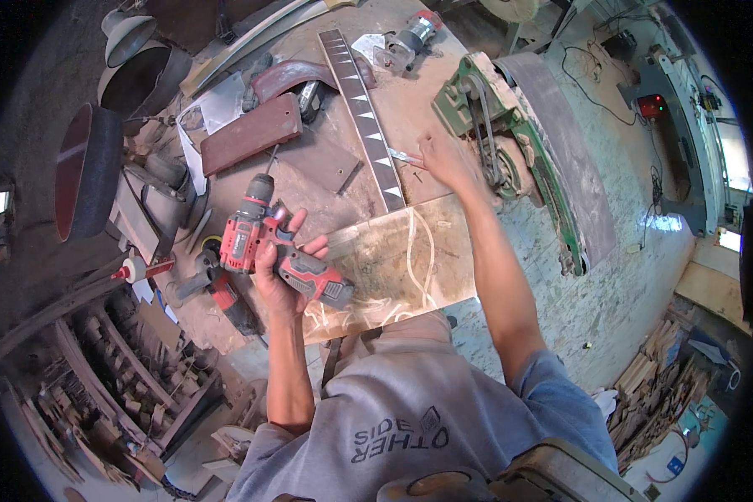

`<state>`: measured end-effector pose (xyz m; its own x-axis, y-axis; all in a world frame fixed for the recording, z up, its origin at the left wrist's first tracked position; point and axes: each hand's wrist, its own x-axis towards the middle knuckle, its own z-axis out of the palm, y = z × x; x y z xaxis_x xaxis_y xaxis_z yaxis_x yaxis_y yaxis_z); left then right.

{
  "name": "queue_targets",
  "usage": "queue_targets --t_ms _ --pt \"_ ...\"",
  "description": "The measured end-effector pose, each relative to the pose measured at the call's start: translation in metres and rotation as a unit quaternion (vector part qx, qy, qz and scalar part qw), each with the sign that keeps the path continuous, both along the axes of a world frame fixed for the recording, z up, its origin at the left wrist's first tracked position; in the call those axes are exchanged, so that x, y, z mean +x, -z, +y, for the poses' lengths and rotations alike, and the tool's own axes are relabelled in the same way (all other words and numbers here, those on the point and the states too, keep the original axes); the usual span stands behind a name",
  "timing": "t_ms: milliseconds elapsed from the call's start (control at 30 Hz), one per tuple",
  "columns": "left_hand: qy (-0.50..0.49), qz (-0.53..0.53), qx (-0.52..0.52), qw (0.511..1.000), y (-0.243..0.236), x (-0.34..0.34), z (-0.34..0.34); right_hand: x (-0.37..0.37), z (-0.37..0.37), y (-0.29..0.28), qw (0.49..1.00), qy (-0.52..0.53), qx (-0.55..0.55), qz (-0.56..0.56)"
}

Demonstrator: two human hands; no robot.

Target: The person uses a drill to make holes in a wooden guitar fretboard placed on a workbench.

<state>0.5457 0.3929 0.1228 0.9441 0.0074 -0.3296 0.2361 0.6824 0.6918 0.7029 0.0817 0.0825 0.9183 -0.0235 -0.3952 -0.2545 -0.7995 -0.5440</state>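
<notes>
A dusty workbench point(422, 105) spread across the upper middle, toward twelve o'clock. At two o'clock stood a green belt sander point(527, 146); at twelve lay a long dark strip point(363, 121) with pale triangles. The red-and-black drill point(247, 237) was at nine, bit toward twelve, held in the left hand point(278, 280), fingers loosely spread. At one, the right hand point(443, 157) curled narrow at a slim silver-and-red tool point(404, 156); whether it gripped, I couldn't tell.
</notes>
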Motion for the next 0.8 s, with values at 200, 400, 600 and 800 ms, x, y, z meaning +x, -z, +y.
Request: queue_targets --t_ms 200,400,600,800 --pt "0.010 0.026 0.114 0.993 -0.014 -0.012 -0.003 0.045 -0.020 0.119 0.966 -0.097 -0.149 -0.185" --pt "0.045 0.043 0.132 0.989 -0.019 -0.025 -0.025 0.037 -0.021 0.117 0.960 -0.078 -0.168 -0.208" --pt "0.032 0.020 0.212 0.976 0.001 -0.036 -0.074 -0.088 0.001 -0.038 0.947 -0.166 0.253 -0.106" --pt "0.304 -0.004 0.293 0.907 -0.008 -0.046 -0.113 -0.188 0.036 -0.076 0.948 -0.057 0.301 -0.087"
